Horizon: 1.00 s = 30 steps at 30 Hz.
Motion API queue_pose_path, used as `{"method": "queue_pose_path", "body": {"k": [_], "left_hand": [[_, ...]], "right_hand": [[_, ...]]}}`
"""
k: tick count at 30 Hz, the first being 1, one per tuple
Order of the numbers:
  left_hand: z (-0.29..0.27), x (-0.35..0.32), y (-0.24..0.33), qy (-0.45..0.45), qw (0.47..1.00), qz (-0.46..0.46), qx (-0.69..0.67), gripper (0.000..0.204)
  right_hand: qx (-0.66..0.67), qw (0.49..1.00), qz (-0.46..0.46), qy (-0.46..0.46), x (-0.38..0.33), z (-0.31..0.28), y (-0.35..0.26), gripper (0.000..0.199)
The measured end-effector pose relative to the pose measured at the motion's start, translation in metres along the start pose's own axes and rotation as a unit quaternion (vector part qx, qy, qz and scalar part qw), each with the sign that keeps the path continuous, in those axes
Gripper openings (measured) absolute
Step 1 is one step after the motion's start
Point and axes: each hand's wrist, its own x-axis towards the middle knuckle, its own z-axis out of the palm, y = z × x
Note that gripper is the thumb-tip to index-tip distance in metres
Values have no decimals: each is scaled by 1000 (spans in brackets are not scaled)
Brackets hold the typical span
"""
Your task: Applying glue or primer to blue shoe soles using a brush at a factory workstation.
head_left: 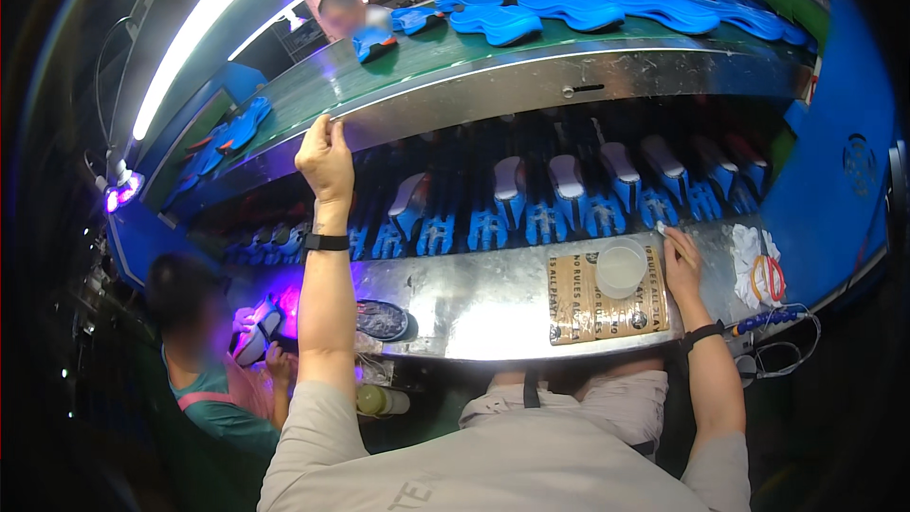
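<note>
Up at the metal lip of the upper belt [531, 76], the left hand [324, 159] is raised, arm straight, black band at the wrist; fingers curled over the shiny rounded edge, thumb below, so it grips the lip itself & holds nothing loose; belt surface is flat green, carrying blue moulded soles [607, 2] w/ wavy contours, more of them lying toward the left end.

Right hand [681, 261] sits low on the steel bench [474, 299], just right of a round translucent cup [621, 266]; fingertips pinched together on a small white bit [662, 228], too small to tell what it is; black band on that wrist too. Cup stands on a brown card sheet [592, 308], rectangular, matte, w/ print.

Between belt & bench runs a dark rack of shoes [569, 194], blue w/ pale grey insoles, toes down in a row. Left on the bench: dark oval dish [381, 319]; right: white crumpled cloth [749, 248] w/ red-handled scissors [770, 277] beside it, blue pen-like tool [763, 322] w/ a cord near the edge.

Below left, another person's hand [277, 360] holds a shoe [256, 332] under violet light.
</note>
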Motion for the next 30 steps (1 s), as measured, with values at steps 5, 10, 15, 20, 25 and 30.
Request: {"method": "queue_pose_path", "body": {"k": [5, 10, 15, 20, 25, 30], "left_hand": [[1, 2, -2, -2, 990, 124, 70, 8], [-2, 9, -6, -62, 983, 142, 100, 3], [0, 13, -7, -78, 983, 150, 75, 7], [8, -9, 11, -101, 991, 90, 3, 8], [13, -52, 57, -163, 980, 30, -114, 18], [6, -122, 123, -288, 923, -74, -243, 27]], "right_hand": [[-19, 1000, -19, 8, -1, 1, 4, 20], [-21, 999, -34, 16, -1, 3, 6, 19], [-30, 999, -27, 16, -1, 0, 1, 19], [-39, 998, -31, 35, -2, 2, 1, 19], [-29, 999, -4, 24, -2, 1, 3, 20], [-13, 1000, -6, 13, 1, -1, 4, 21]]}}
